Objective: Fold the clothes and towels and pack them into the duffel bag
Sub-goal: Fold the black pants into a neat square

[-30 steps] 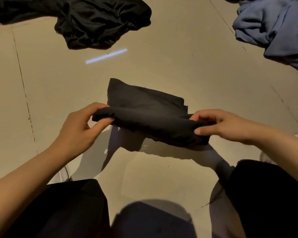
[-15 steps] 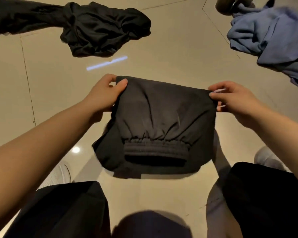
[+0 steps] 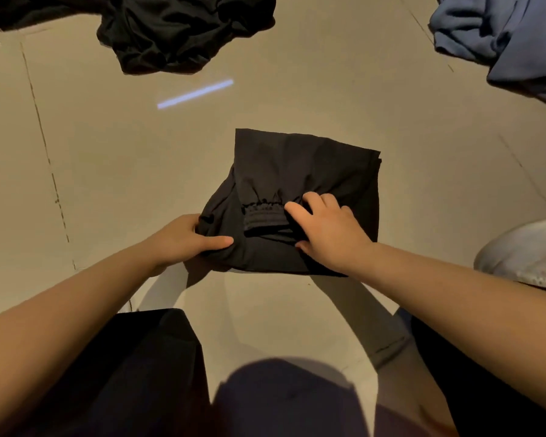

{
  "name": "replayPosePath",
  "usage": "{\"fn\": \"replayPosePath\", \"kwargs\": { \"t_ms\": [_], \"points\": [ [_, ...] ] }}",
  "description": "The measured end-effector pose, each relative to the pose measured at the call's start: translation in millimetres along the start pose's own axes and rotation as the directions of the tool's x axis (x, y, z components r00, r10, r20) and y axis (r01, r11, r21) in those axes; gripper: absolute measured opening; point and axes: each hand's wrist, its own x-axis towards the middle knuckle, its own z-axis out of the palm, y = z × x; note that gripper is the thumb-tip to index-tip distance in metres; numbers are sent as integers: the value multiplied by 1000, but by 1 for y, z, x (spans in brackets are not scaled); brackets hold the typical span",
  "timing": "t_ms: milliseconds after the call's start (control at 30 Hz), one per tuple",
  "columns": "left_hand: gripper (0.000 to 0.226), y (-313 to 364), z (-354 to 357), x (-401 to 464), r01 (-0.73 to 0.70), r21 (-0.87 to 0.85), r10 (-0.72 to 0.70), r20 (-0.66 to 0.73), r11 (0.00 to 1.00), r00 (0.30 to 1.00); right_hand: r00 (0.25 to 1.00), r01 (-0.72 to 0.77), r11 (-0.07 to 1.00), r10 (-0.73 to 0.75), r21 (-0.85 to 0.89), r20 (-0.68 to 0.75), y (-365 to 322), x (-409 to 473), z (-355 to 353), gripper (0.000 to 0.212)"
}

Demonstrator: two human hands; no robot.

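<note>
A folded black garment (image 3: 309,171) with an elastic cuff lies on the beige tiled floor (image 3: 108,159) in front of me. My left hand (image 3: 183,238) grips its near left corner, thumb on top and fingers tucked under the fabric. My right hand (image 3: 325,231) lies on top of the garment beside the cuff, its fingers bent and pressing into the cloth. No duffel bag is in view.
A crumpled black garment (image 3: 183,29) lies at the top left. A blue-grey garment (image 3: 511,42) is heaped at the top right. A white shoe (image 3: 527,253) shows at the right edge. My dark-clad knees fill the bottom.
Half a second ago both hands pinched the far corners after folding the cloth away from me. They have since come back to the near side, left at the corner, right on top.
</note>
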Motion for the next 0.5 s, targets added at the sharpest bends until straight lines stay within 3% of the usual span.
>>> {"fn": "replayPosePath", "kwargs": {
  "t_ms": [133, 233, 400, 500],
  "points": [
    [24, -10, 8, 0, -61, -228, 22, -169, 972, 985, 975, 115, 974, -73, 196, -208, 9, 7, -16, 56],
    [36, -17, 10, -3, -16, -433, -83, -210, 901, 974, 938, 201, 970, -151, 136, -312, 15, 3, -22, 59],
    [36, -20, 16, -2, -92, -477, -64, -301, 874, 952, 953, 281, 960, -280, -12, -115, 14, -8, 3, 60],
    [31, -14, 18, 1, -157, -406, 8, -344, 901, 939, 941, 304, 953, -300, 1, -157, 10, -6, 0, 55]
  ]
}}
